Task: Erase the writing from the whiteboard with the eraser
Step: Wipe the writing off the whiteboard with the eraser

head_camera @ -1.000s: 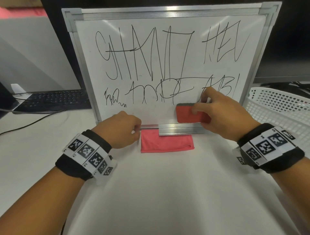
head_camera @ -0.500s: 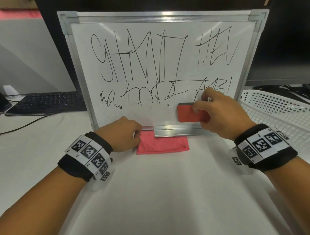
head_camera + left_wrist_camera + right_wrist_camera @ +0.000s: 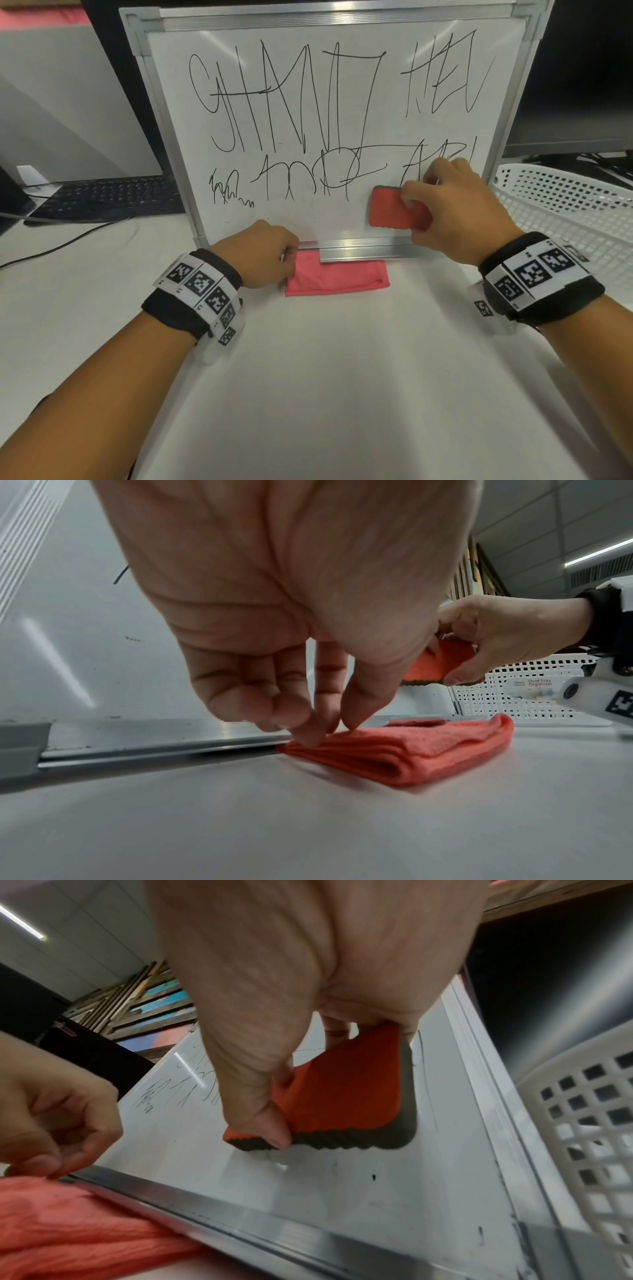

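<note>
A framed whiteboard (image 3: 308,222) stands upright on the table, covered in black scribbled writing (image 3: 291,102). My right hand (image 3: 445,205) grips a red eraser (image 3: 390,209) with a dark grey felt face. The eraser is slightly tilted and pressed against the board's lower right, just under the last scribbles. In the right wrist view the eraser (image 3: 342,1096) has its felt flat on the board. My left hand (image 3: 260,253) sits at the board's bottom rail, its curled fingertips (image 3: 308,737) pinching the left corner of a folded pink cloth (image 3: 411,750).
The pink cloth (image 3: 342,277) lies on the table, partly tucked under the board's tray. A white perforated basket (image 3: 565,212) stands right of the board. A black keyboard (image 3: 109,195) and a cable (image 3: 68,240) lie at the left. A dark monitor (image 3: 582,85) stands behind.
My right hand has carried the eraser a little higher up the board and tilted it. My left hand has stayed at the cloth's corner.
</note>
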